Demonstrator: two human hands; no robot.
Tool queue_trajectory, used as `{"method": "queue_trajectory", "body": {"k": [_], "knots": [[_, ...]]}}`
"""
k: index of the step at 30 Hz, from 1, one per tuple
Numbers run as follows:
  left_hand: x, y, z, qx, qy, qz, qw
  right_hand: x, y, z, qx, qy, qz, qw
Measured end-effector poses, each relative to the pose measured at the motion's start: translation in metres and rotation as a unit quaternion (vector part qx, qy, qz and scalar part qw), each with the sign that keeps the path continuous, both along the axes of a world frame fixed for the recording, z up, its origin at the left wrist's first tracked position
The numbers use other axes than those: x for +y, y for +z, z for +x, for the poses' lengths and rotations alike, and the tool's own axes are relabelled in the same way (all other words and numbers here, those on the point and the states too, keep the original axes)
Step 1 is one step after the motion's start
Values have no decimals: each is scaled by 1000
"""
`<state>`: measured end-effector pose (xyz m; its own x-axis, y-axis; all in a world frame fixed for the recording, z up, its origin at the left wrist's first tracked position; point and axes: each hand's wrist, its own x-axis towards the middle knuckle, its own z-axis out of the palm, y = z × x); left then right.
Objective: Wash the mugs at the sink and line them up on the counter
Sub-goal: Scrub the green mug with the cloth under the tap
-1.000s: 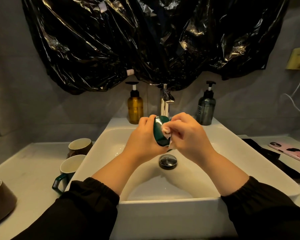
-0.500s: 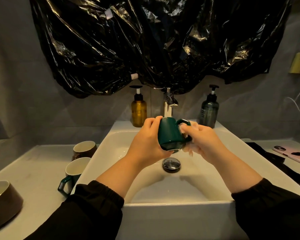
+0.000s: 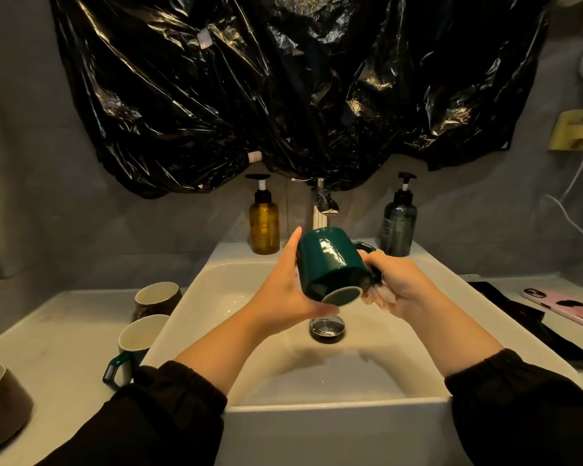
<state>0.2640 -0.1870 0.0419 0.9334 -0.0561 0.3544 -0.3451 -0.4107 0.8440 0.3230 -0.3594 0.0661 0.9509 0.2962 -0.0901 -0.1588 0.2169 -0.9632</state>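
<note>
1. Black plastic sheeting (image 3: 283, 95) is hung on the grey wall behind a white sink (image 3: 317, 422) set into a pale counter (image 3: 64, 338).
2. At the back of the sink, a tap (image 3: 322, 206) is flanked by an amber pump bottle (image 3: 264, 227) and a dark pump bottle (image 3: 398, 227).
3. A green mug (image 3: 330, 260) is held over the basin in front of the tap, tilted so that its base faces the camera.
4. The mug's body is cradled by the left hand (image 3: 283, 294), thumb up along the side and fingers underneath.
5. The handle is gripped by the right hand (image 3: 398, 284), with something pale and foamy tucked in its lower fingers.
6. Below the mug, a drain plug (image 3: 327, 327) is seen.
7. Left of the sink, three mugs are stood upright on the counter: a brown mug (image 3: 157, 297), a second green mug (image 3: 138, 341) and another brown mug (image 3: 0, 398) at the frame's edge.
8. On the right, a pink phone (image 3: 566, 306) is laid.
</note>
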Motion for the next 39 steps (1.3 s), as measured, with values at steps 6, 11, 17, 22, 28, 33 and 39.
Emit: {"method": "queue_trajectory", "body": {"k": [6, 11, 17, 22, 28, 33, 39], "knots": [[-5, 2, 0, -116, 60, 23, 991, 2, -4, 7, -22, 29, -18, 999], [-5, 6, -3, -166, 102, 95, 976, 1, -7, 15, -214, -219, -131, 943], [-7, 3, -3, -178, 109, 226, 952, 15, -10, -12, -519, -173, -170, 820], [-5, 3, -3, -169, 117, 244, 948, 21, -18, -15, -645, -149, -213, 718], [-4, 2, -1, -163, 114, 252, 947, 16, -17, -2, -532, -157, -210, 805], [-2, 0, -1, -162, 119, 230, 952, 23, -19, -8, -621, -112, -244, 736], [1, 1, 0, -138, 137, 185, 963, 14, -14, -2, -506, -153, -166, 832]]}}
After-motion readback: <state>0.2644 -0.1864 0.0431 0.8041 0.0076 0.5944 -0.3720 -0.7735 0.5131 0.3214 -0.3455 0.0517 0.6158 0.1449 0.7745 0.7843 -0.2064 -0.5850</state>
